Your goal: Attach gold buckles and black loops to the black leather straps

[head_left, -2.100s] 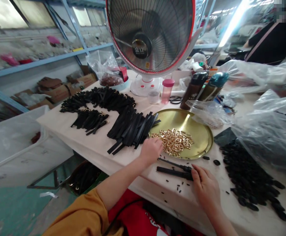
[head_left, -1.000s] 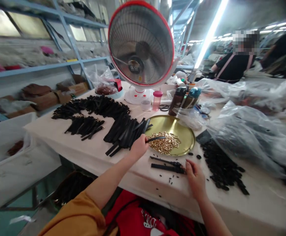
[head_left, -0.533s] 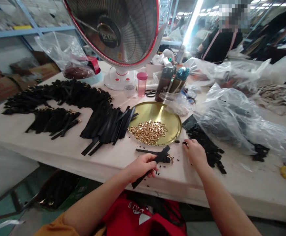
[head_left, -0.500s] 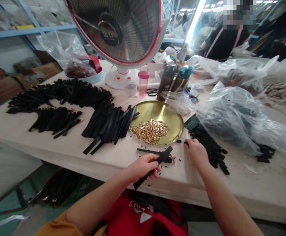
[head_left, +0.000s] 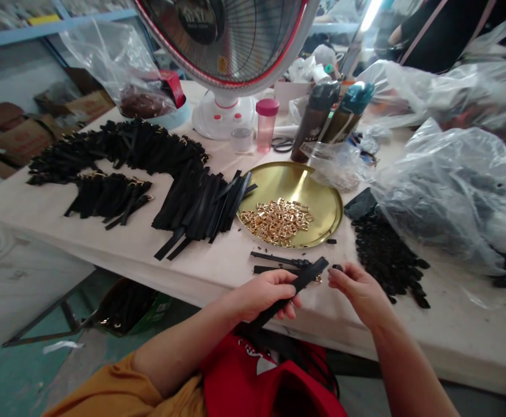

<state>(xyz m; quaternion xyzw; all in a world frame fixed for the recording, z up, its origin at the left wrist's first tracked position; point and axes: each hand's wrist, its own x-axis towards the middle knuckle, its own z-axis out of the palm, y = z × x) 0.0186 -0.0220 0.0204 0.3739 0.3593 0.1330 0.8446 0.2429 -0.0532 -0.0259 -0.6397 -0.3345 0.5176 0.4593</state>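
Note:
My left hand (head_left: pixel 266 293) is closed around a long black strap (head_left: pixel 309 274) that slants up toward the right. My right hand (head_left: pixel 359 288) pinches a small black piece (head_left: pixel 337 267) just off the strap's upper end. Two more black straps (head_left: pixel 279 260) lie on the table behind my hands. Beyond them a round gold tray (head_left: pixel 317 191) holds a heap of gold metal buckles (head_left: pixel 279 220). A pile of small black pieces (head_left: pixel 385 255) spreads out to the right of the tray.
Rows of black straps (head_left: pixel 200 200) cover the table's left half. A red-rimmed fan (head_left: pixel 230 35), a pink cup (head_left: pixel 266 123) and two bottles (head_left: pixel 326 119) stand at the back. Clear plastic bags (head_left: pixel 452 185) fill the right side. A person in black works beyond.
My left hand took a strap from the pile beside the tray and brought it to the table's front edge. My right hand moved from the pile of black pieces toward the strap's end.

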